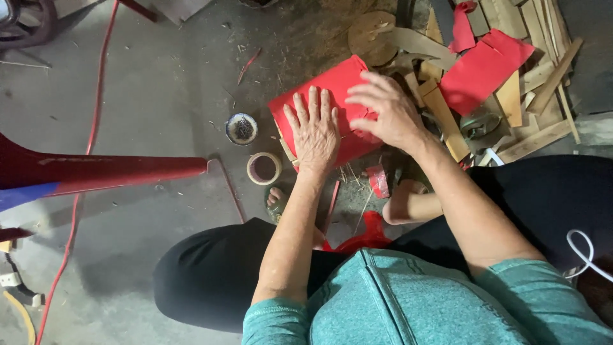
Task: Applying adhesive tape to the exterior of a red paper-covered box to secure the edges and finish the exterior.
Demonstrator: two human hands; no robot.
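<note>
Left hand (315, 132) flat and spread, right hand (383, 110) curled open, both pressing the red paper-covered box (332, 86) on the floor (147, 115) beside the scrap pile (511, 96) — firm, even smoothing outward looks best.

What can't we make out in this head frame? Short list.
- Red sheet, head view: its middle is hidden by the left hand and right hand.
- What lies under that sheet: covered by it.
- Small round dish: contents too small to tell.
- Wood scrap pile: cut off by the top edge.
</note>
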